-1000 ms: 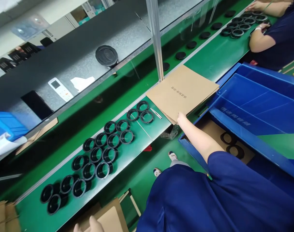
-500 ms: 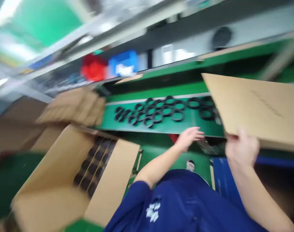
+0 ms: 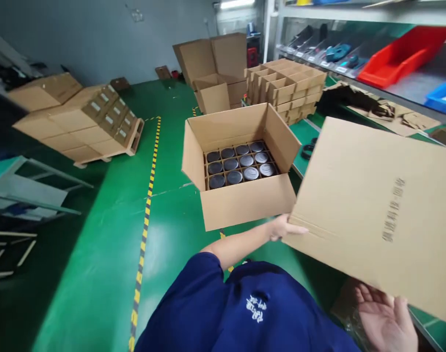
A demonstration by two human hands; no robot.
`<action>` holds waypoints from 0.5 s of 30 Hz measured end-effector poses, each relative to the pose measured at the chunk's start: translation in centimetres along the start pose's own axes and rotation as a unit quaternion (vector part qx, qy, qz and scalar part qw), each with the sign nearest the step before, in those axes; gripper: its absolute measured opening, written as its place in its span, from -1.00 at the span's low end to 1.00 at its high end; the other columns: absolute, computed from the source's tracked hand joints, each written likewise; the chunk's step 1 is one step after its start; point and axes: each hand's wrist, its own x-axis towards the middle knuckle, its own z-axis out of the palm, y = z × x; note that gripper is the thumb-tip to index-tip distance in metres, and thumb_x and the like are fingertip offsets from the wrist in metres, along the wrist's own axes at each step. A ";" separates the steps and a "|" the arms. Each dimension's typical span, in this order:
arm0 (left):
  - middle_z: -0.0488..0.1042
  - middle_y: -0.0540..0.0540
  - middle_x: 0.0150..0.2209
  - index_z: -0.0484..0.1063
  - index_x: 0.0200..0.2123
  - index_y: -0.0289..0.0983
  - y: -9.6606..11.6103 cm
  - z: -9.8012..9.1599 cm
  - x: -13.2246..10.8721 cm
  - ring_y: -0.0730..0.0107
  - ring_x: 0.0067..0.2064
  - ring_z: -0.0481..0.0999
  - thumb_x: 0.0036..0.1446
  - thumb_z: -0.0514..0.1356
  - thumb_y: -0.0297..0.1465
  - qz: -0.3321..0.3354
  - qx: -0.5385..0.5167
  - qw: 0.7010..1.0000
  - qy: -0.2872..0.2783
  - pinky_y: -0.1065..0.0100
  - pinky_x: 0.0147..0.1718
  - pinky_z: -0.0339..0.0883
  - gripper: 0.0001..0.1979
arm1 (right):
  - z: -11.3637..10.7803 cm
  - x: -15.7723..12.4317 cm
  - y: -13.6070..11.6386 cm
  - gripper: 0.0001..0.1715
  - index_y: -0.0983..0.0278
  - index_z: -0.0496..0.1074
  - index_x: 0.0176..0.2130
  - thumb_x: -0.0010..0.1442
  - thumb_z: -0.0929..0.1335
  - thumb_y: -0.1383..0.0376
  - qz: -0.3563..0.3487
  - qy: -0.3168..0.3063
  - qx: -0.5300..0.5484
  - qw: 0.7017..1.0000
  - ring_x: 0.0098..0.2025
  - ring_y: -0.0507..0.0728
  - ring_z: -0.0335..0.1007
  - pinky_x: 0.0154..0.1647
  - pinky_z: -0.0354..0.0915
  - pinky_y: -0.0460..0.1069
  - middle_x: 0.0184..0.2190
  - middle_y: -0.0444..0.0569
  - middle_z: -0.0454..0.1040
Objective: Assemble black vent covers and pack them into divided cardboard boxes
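Observation:
I hold a flat brown cardboard sheet (image 3: 377,215) with printed characters in front of me on the right. My left hand (image 3: 283,228) grips its near left corner, fingers closed on the edge. My right hand (image 3: 386,320) is under the sheet's lower edge, palm up with fingers spread, supporting it. To the left of the sheet stands an open cardboard box (image 3: 241,168) on the floor. Its divider grid holds several black round parts (image 3: 239,164).
Stacks of divider trays (image 3: 285,88) and empty cartons (image 3: 215,63) stand behind the box. Flat cartons lie on a pallet (image 3: 79,122) at left. A yellow-black floor stripe (image 3: 147,205) runs past. Shelving with red (image 3: 402,51) and blue bins lines the right.
My view swung left from the green workbench with black rings to the floor and open box. The cardboard sheet came off the bench and is now carried in both hands.

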 end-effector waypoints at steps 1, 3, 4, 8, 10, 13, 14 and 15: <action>0.65 -0.26 -0.01 0.62 -0.10 -0.31 1.8 -2.5 -2.0 -0.08 0.11 0.59 -0.41 0.62 -0.23 0.025 -0.012 0.999 0.027 -0.12 0.28 0.31 -0.30 | 1.9 0.6 -1.7 -0.20 -0.45 0.21 0.32 0.12 0.14 -0.34 -0.007 -0.010 -0.004 1.000 0.48 0.34 -0.08 0.38 0.15 0.41 0.45 -0.17 0.14; 0.65 -0.29 -0.01 0.61 -0.06 -0.32 4.8 -6.7 -5.8 -0.11 0.10 0.60 -0.36 0.61 -0.25 0.075 -0.041 0.993 0.083 -0.10 0.23 0.36 -0.30 | 7.1 1.5 -5.4 -0.29 -0.41 0.36 0.23 0.13 0.18 -0.32 -0.042 -0.043 0.006 0.998 0.49 0.30 -0.08 0.35 0.23 0.35 0.48 -0.23 0.05; 0.65 -0.29 0.00 0.60 -0.04 -0.32 6.1 -8.3 -7.6 -0.11 0.08 0.61 -0.33 0.60 -0.26 0.099 -0.054 0.988 0.109 -0.09 0.20 0.38 -0.31 | 10.0 1.8 -7.1 -0.43 -0.38 0.47 0.09 0.15 0.23 -0.28 -0.062 -0.062 0.022 0.996 0.48 0.28 -0.01 0.33 0.28 0.30 0.46 -0.24 0.11; 0.64 -0.22 0.05 0.60 -0.02 -0.26 9.0 -12.6 -13.0 -0.05 0.09 0.61 -0.18 0.55 -0.28 0.191 -0.081 0.961 0.182 0.00 0.15 0.43 -0.41 | 20.9 2.6 -11.9 -0.88 0.03 0.52 -0.45 0.07 0.45 0.09 -0.091 -0.109 0.112 0.984 -0.11 0.22 0.55 -0.03 0.49 0.19 -0.13 0.02 0.57; 0.64 -0.18 0.04 0.60 -0.03 -0.23 9.6 -13.9 -14.5 -0.02 0.09 0.61 -0.17 0.53 -0.28 0.224 -0.092 0.948 0.205 0.04 0.13 0.46 -0.44 | 24.4 2.8 -13.2 -0.89 0.16 0.48 -0.51 -0.02 0.47 0.24 -0.093 -0.140 0.161 0.972 -0.41 0.10 0.41 -0.28 0.46 0.09 -0.41 -0.04 0.43; 0.66 -0.17 -0.02 0.59 -0.06 -0.26 11.3 -15.6 -16.2 -0.05 0.07 0.62 -0.20 0.53 -0.30 0.255 -0.104 0.929 0.247 0.02 0.10 0.49 -0.44 | 27.9 2.6 -15.4 -0.93 0.26 0.47 -0.49 0.00 0.43 0.33 -0.077 -0.182 0.184 0.963 -0.46 0.04 0.36 -0.45 0.36 -0.02 -0.47 -0.09 0.36; 0.66 -0.17 -0.04 0.59 -0.07 -0.28 12.3 -16.2 -16.9 -0.07 0.06 0.62 -0.21 0.53 -0.30 0.266 -0.101 0.922 0.261 0.01 0.09 0.50 -0.44 | 29.1 2.3 -16.3 -0.93 0.27 0.48 -0.46 0.06 0.40 0.34 -0.069 -0.189 0.190 0.961 -0.44 0.04 0.39 -0.47 0.35 -0.04 -0.46 -0.08 0.38; 0.66 -0.17 -0.05 0.58 -0.06 -0.29 13.6 -16.7 -17.8 -0.08 0.06 0.62 -0.18 0.52 -0.27 0.283 -0.096 0.914 0.273 0.00 0.07 0.51 -0.45 | 30.4 1.9 -17.3 -0.90 0.27 0.49 -0.42 0.12 0.37 0.35 -0.063 -0.194 0.197 0.959 -0.44 0.04 0.40 -0.49 0.35 -0.06 -0.46 -0.08 0.41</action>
